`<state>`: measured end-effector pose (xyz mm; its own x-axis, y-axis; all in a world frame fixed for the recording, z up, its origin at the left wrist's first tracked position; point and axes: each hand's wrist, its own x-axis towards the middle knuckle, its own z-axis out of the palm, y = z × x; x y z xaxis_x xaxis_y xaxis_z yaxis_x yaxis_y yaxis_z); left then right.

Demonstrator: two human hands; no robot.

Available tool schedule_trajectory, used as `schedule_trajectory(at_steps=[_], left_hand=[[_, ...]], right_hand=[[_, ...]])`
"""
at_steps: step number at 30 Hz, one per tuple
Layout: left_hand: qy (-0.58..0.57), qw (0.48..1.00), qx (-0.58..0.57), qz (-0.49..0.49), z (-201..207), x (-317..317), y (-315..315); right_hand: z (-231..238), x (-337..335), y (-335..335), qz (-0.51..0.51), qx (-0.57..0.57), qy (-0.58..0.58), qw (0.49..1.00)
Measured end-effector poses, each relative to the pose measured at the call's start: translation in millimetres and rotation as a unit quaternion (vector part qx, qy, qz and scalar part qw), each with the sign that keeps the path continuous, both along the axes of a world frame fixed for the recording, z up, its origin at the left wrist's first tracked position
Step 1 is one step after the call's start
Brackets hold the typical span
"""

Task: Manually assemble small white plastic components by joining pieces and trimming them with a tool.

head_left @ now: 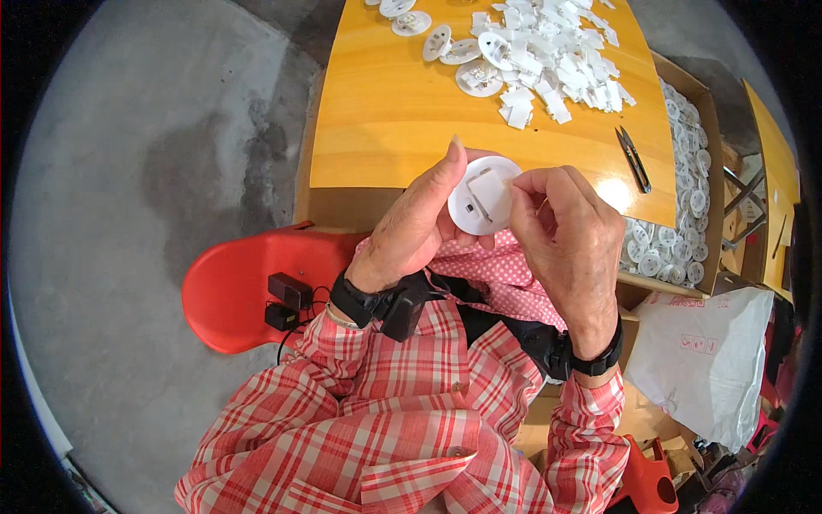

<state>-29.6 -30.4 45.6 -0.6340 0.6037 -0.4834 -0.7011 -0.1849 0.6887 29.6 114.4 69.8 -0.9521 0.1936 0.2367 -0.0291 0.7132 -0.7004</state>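
Note:
My left hand (407,224) cradles a white round plastic disc (467,218) just off the table's near edge, thumb raised and fingers behind it. The disc's face bears a pale rectangular piece (488,190), thin metal strips and a small dark square. At its right rim, my right hand (575,231) is closed in a pinch; whatever lies between those fingertips is too small or hidden to tell. Beyond both hands, similar white discs (411,23) lie at the table's far side, beside a heap of small white plastic pieces (556,64).
Black thread snips (633,160) lie on the yellow tabletop (385,128), towards its right edge. A cardboard box (710,128) of many white discs stands to the right, above a white plastic bag (702,364). At left, a red stool (227,287) carries black adapters (289,291) with cables.

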Motion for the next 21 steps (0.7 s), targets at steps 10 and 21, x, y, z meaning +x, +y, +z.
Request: schedule_trajectory(at_steps=[10, 21], left_hand=[[0.022, 0.997, 0.048, -0.051, -5.4, -1.0, -4.4], [0.028, 0.998, 0.02, -0.046, -3.8, -0.1, -2.7]], right_hand=[[0.9, -1.2, -1.3, -0.008, 0.016, 0.0, 1.0], [1.9, -0.3, -1.5, -0.019, 0.009, -0.012, 1.0]])
